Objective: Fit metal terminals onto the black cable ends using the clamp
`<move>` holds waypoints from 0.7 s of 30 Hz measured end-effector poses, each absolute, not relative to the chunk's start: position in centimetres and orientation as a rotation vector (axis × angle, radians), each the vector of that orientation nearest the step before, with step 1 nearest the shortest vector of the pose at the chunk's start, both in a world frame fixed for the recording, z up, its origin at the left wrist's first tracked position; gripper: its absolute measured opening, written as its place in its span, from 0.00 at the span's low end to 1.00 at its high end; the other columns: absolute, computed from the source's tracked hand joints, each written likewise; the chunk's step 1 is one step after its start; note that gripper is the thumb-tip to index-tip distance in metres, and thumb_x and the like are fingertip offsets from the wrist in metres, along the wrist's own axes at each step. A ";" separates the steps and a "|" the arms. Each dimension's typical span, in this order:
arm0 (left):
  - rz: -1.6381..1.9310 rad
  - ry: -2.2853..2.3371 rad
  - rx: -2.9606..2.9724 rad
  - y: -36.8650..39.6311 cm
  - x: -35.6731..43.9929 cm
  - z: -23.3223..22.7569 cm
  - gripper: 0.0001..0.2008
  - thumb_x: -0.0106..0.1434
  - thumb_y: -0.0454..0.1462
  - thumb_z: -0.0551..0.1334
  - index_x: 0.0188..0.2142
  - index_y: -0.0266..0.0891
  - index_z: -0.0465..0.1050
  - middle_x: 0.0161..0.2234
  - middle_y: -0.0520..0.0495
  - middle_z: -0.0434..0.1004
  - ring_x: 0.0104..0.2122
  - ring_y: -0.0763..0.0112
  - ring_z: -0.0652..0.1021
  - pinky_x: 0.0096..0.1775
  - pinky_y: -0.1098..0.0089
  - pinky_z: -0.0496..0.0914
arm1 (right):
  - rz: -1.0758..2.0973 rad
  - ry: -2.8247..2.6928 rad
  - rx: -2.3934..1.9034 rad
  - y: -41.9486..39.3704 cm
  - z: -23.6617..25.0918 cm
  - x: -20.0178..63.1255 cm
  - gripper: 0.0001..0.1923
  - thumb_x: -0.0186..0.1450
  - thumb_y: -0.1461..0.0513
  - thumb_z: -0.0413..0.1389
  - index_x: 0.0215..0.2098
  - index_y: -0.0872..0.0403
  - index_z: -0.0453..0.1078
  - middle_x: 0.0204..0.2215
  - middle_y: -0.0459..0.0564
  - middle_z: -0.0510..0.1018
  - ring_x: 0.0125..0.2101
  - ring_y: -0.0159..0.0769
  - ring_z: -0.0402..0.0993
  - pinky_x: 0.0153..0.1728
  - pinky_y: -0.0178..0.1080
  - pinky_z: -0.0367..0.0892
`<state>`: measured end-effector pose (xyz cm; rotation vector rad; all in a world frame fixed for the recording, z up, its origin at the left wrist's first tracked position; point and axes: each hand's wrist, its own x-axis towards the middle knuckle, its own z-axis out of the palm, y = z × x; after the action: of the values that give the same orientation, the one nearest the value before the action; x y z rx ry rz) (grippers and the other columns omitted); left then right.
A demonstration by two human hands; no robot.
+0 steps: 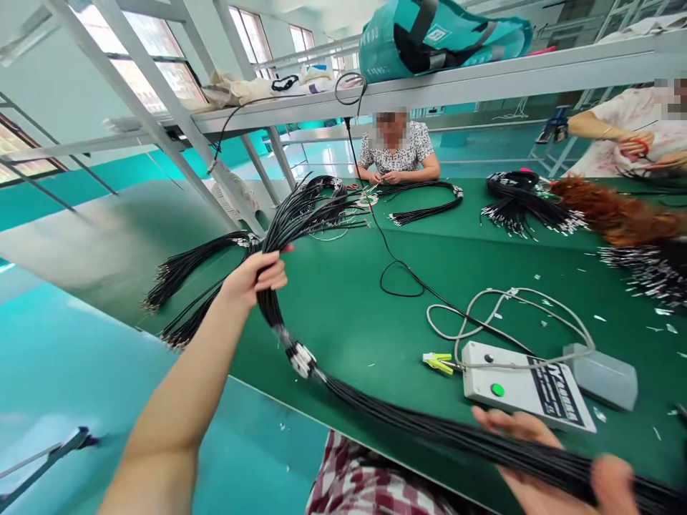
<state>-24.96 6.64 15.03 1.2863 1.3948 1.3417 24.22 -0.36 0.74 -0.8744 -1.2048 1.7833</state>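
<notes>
While the long bundle of black wires [408, 418] is stretched out over the near edge of the green table [348, 307], it's gripped at both ends, probably so the strands stay together and don't tangle. The left hand [256, 277] is clenched around the bundle up high, and the right hand [558, 465] is wrapped around it low down, just in front of a white control box [529, 390]. More wire bundles [523, 204] are laid further back, where two other people are seated.

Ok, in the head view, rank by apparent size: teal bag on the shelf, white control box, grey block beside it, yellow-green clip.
1. teal bag
2. white control box, though it sits nearer the camera
3. grey block
4. yellow-green clip
</notes>
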 end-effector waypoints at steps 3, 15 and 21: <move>1.268 1.632 1.371 12.5 -26.3 15.7 0.13 0.72 0.38 0.53 0.42 0.27 0.70 0.22 0.62 0.63 0.17 0.87 0.68 0.31 0.75 0.66 | 2.125 -1.009 -0.822 -0.6 1.3 17.8 0.46 0.66 0.34 0.26 0.56 0.47 0.73 0.59 0.58 0.74 0.62 0.51 0.67 0.59 0.60 0.67; 0.470 1.638 2.374 1.9 -8.2 -3.3 0.16 0.70 0.48 0.57 0.42 0.38 0.72 0.40 0.39 0.75 0.41 0.58 0.75 0.42 0.59 0.69 | 1.168 -1.857 -1.178 1.1 1.1 21.0 0.16 0.68 0.52 0.56 0.52 0.45 0.74 0.53 0.52 0.79 0.51 0.44 0.78 0.52 0.43 0.75; 0.446 1.350 2.594 3.1 -13.6 -3.9 0.22 0.73 0.50 0.47 0.31 0.39 0.67 0.29 0.45 0.71 0.31 0.65 0.71 0.35 0.65 0.64 | 0.359 -2.390 -1.008 1.4 -3.6 19.3 0.21 0.69 0.53 0.56 0.59 0.48 0.68 0.58 0.53 0.75 0.54 0.47 0.76 0.52 0.49 0.75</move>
<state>-13.65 3.07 -3.94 2.5944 1.3503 0.4461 19.27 1.38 -3.55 -1.0080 -2.3899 0.3594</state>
